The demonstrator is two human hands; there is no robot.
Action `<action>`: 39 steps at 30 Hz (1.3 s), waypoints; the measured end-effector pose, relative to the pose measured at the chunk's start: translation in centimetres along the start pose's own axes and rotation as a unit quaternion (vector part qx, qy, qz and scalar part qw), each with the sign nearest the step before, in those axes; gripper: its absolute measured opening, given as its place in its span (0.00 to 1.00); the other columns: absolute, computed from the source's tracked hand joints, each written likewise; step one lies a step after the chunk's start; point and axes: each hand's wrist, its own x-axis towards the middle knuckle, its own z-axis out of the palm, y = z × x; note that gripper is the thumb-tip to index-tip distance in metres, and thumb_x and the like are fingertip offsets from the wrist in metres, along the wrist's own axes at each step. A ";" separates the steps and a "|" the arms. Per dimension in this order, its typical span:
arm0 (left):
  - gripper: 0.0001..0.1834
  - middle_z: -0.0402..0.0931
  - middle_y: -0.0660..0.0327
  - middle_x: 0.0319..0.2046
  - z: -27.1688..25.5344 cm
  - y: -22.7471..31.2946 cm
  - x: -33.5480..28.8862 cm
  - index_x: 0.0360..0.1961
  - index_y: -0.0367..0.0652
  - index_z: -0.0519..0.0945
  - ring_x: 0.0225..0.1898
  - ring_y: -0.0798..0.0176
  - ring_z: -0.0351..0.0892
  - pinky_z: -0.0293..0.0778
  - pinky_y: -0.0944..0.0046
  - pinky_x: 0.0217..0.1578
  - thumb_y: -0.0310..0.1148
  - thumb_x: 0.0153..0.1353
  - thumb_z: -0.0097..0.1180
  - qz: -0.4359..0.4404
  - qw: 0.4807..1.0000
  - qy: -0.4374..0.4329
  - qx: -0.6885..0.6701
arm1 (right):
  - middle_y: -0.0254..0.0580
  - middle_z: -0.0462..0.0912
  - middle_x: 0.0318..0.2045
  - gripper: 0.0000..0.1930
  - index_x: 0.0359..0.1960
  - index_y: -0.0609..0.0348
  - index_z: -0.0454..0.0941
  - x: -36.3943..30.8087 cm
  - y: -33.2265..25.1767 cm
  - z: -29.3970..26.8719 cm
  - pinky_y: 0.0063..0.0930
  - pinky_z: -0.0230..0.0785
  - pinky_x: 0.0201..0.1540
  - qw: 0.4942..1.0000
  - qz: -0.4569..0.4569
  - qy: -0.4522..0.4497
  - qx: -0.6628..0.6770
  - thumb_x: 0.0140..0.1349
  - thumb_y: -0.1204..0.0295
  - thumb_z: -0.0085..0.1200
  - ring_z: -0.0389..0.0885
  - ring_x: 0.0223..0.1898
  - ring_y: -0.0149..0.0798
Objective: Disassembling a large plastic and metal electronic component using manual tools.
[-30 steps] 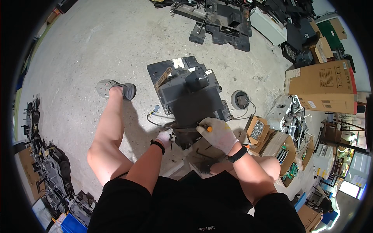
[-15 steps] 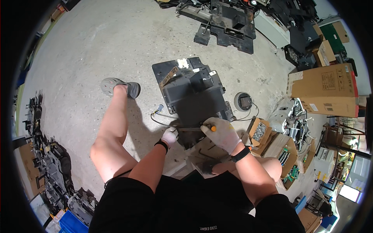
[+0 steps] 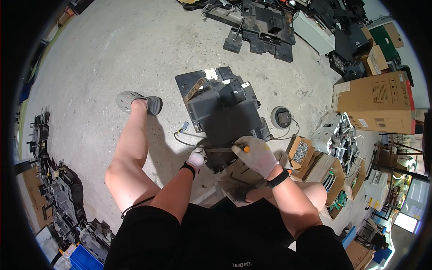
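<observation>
A dark flat device panel [image 3: 225, 112] lies on the concrete floor between my legs. My right hand [image 3: 256, 155], in a light work glove, is shut on a screwdriver [image 3: 227, 149] with an orange handle end; its shaft lies level, pointing left across the panel's near edge. My left hand [image 3: 196, 158], also gloved, grips the near left corner of the panel beside the screwdriver tip. A thin grey cable [image 3: 184, 139] trails from the panel's left side.
A small round part with a cable [image 3: 282, 118] sits right of the panel. Open cardboard boxes of screws and boards [image 3: 315, 162] stand at my right knee, a large carton [image 3: 378, 101] farther right. Black frames [image 3: 263, 24] lie at the top, dismantled scrap [image 3: 58, 193] on the left.
The right hand has drawn the screwdriver down to the panel's near edge and laid its shaft level toward the left hand. The left hand stays at the corner.
</observation>
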 end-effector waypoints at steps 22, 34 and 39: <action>0.17 0.58 0.72 0.13 -3.5 4.0 2.3 0.22 0.56 0.66 0.11 0.70 0.53 0.46 0.64 0.14 0.37 0.73 0.40 -0.236 0.946 -0.222 0.014 | 0.51 0.88 0.36 0.12 0.37 0.61 0.85 0.2 -0.7 -0.2 0.43 0.78 0.47 0.999 0.020 -0.014 0.046 0.65 0.63 0.60 0.86 0.41 0.55; 0.06 0.73 0.70 0.27 -0.8 1.6 0.1 0.39 0.54 0.75 0.23 0.70 0.68 0.61 0.67 0.21 0.37 0.75 0.47 -0.136 0.981 -0.101 -0.090 | 0.52 0.88 0.37 0.13 0.38 0.62 0.85 0.4 -0.3 -0.9 0.42 0.78 0.47 0.997 0.038 -0.027 0.065 0.65 0.63 0.61 0.86 0.42 0.55; 0.11 0.70 0.65 0.25 -2.4 4.2 3.4 0.37 0.51 0.72 0.22 0.64 0.67 0.58 0.65 0.18 0.36 0.77 0.37 -0.250 0.951 -0.159 0.085 | 0.52 0.87 0.36 0.12 0.37 0.62 0.85 0.4 0.2 -0.1 0.42 0.78 0.46 0.997 0.029 -0.020 0.073 0.64 0.64 0.61 0.86 0.41 0.55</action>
